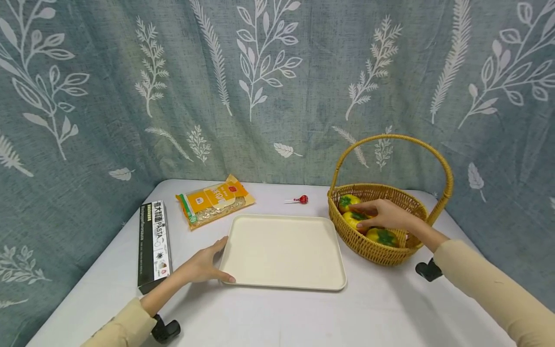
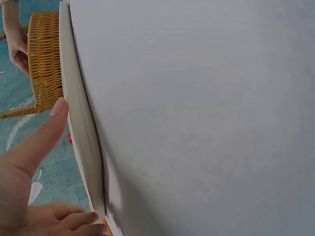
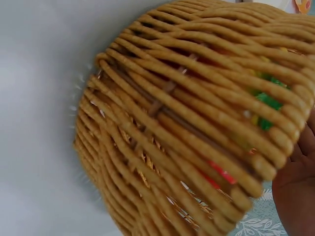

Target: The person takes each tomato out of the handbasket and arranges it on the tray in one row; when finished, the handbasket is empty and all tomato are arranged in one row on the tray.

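Note:
A cream rectangular tray [image 1: 284, 251] lies in the middle of the table. My left hand [image 1: 207, 262] is at its near left corner, thumb on the front rim and fingers along the left side. In the left wrist view the thumb [image 2: 42, 140] touches the tray's edge [image 2: 81, 118]. My right hand [image 1: 383, 214] reaches into a wicker basket [image 1: 368, 250], thumb and fingers around the middle yellow persimmon [image 1: 353, 219] with a green top. Other persimmons lie beside it, one behind [image 1: 348, 201] and one in front [image 1: 382, 236]. In the right wrist view the basket's weave hides the grip.
A lollipop [image 1: 302, 199] lies behind the tray. An orange bag of grain [image 1: 217, 200] is at the back left, and a black-and-white pasta box [image 1: 155, 246] stands along the left side. The basket's tall handle [image 1: 390, 137] arches over its opening. A patterned curtain closes off the back.

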Demonstrator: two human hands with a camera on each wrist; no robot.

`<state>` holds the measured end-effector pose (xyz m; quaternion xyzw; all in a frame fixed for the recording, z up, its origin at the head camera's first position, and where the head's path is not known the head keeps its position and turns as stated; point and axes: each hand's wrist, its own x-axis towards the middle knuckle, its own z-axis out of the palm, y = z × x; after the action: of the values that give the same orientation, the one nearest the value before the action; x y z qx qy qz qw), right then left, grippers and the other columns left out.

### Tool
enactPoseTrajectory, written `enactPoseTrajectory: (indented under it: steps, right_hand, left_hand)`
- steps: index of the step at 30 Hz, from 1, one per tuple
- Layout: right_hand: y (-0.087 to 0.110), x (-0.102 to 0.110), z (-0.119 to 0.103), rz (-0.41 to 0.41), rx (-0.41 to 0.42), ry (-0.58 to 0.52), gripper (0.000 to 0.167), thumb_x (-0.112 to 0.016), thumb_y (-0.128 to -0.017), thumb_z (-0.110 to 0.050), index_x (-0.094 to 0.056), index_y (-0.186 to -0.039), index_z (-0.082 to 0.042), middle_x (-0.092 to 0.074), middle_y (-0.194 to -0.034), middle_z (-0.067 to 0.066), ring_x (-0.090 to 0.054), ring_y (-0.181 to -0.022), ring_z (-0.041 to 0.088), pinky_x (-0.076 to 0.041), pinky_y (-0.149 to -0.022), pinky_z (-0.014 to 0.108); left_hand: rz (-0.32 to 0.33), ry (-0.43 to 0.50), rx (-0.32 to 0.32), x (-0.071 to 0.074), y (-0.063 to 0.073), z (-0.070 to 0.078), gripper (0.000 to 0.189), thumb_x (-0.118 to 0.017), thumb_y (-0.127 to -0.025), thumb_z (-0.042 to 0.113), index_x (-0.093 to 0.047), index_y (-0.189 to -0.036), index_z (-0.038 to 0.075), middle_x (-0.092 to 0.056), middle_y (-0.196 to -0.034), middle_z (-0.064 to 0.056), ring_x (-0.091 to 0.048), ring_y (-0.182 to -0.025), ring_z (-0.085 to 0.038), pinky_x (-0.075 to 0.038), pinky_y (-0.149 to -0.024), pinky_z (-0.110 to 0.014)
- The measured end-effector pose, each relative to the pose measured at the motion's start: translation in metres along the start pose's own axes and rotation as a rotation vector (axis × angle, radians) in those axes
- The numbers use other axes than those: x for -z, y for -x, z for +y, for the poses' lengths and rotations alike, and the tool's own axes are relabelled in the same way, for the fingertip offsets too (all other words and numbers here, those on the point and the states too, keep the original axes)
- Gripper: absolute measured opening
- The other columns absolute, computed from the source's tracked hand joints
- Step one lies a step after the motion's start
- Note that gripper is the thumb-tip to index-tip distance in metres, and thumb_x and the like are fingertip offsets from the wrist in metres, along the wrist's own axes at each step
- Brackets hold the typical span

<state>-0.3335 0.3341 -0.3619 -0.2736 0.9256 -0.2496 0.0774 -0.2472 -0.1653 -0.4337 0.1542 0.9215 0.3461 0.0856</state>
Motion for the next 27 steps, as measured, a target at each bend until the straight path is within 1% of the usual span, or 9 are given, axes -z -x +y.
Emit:
enactPoseTrajectory:
  steps: [5, 11, 15, 18, 21, 27]
  right_hand:
    - [0.0015, -0.0001, -0.0005, -0.012, -0.021, 0.013, 0.061, -0.071, -0.088, -0.031, -0.051, -0.139, -0.003, -0.055, -0.135, 0.019, -0.052, -0.122, 0.037, -0.047, -0.096, 0.051]
    - [0.0009, -0.0024, 0.002, -0.013, -0.038, 0.028, 0.063, -0.072, -0.086, -0.034, -0.052, -0.138, -0.005, -0.055, -0.135, 0.02, -0.053, -0.121, 0.037, -0.048, -0.095, 0.05]
    - [-0.001, -0.0044, 0.0056, -0.004, -0.049, 0.049, 0.061, -0.073, -0.086, -0.033, -0.054, -0.137, -0.005, -0.057, -0.132, 0.02, -0.054, -0.119, 0.036, -0.049, -0.094, 0.049]
    - [-0.0019, -0.0061, 0.0067, 0.003, -0.029, 0.065, 0.059, -0.073, -0.086, -0.031, -0.055, -0.135, -0.003, -0.058, -0.13, 0.021, -0.057, -0.116, 0.037, -0.051, -0.091, 0.048]
    - [-0.0011, -0.0068, 0.0056, 0.013, -0.011, 0.075, 0.059, -0.072, -0.087, -0.03, -0.055, -0.134, -0.001, -0.059, -0.129, 0.022, -0.057, -0.115, 0.038, -0.051, -0.09, 0.049]
    - [0.002, -0.0061, -0.0001, 0.02, -0.007, 0.079, 0.06, -0.072, -0.087, -0.032, -0.055, -0.134, 0.0, -0.058, -0.129, 0.023, -0.058, -0.114, 0.038, -0.052, -0.089, 0.048]
  left_hand:
    - [-0.029, -0.001, -0.009, 0.0015, -0.0003, 0.0005, 0.116, -0.09, -0.062, 0.036, -0.025, -0.149, -0.006, -0.026, -0.152, -0.025, -0.025, -0.139, -0.043, -0.025, -0.111, -0.056]
    - [-0.046, -0.006, -0.003, 0.0026, -0.0016, 0.0007, 0.118, -0.091, -0.062, 0.035, -0.024, -0.149, -0.007, -0.025, -0.153, -0.025, -0.025, -0.139, -0.043, -0.025, -0.112, -0.055]
    - [-0.063, -0.012, 0.011, 0.0017, -0.0027, -0.0005, 0.118, -0.091, -0.062, 0.035, -0.023, -0.148, -0.008, -0.025, -0.153, -0.025, -0.025, -0.14, -0.042, -0.025, -0.112, -0.054]
    - [-0.068, -0.01, 0.033, 0.0015, -0.0027, -0.0001, 0.118, -0.091, -0.061, 0.036, -0.024, -0.148, -0.007, -0.025, -0.153, -0.024, -0.025, -0.14, -0.042, -0.026, -0.112, -0.054]
    - [-0.072, -0.01, 0.038, 0.0019, -0.0027, 0.0003, 0.118, -0.091, -0.061, 0.036, -0.024, -0.148, -0.007, -0.026, -0.153, -0.024, -0.025, -0.14, -0.042, -0.026, -0.112, -0.055]
    - [-0.077, -0.008, 0.005, 0.0046, -0.0044, -0.0024, 0.118, -0.091, -0.06, 0.036, -0.026, -0.148, -0.008, -0.029, -0.151, -0.025, -0.027, -0.139, -0.042, -0.026, -0.111, -0.055]
